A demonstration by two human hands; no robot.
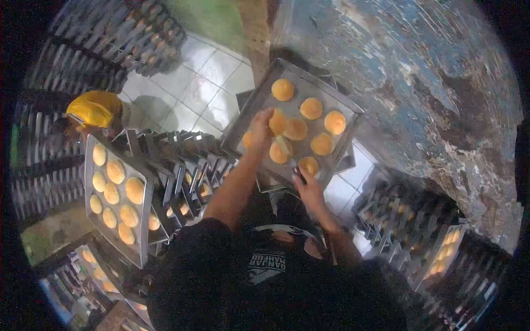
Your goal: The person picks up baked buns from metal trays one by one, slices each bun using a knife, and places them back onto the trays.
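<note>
Resting on the large rectangular grey metal tray (243, 118): at least nine round golden-brown buns (296, 129), apparently baked and mostly whole; cannot tell how many already worked on or still untouched. With the left hand (261, 126), reaching over a bun at the tray's left side, fingers close together, grip or mere touch unclear. With the right hand (312, 194), at the tray's near edge, clamping fingers round a slim dark-handled tool (300, 175), tip blurred near another bun.

Under the tray, further metal rims, as if stacked. Left of the tray, a tilted metal tray of similar buns (144, 220) before crowded racks; beyond these, a person in yellow (95, 108). Behind the tray, glossy white floor tiles (190, 83); to its right, a rough, peeling blue-grey surface (386, 71).
</note>
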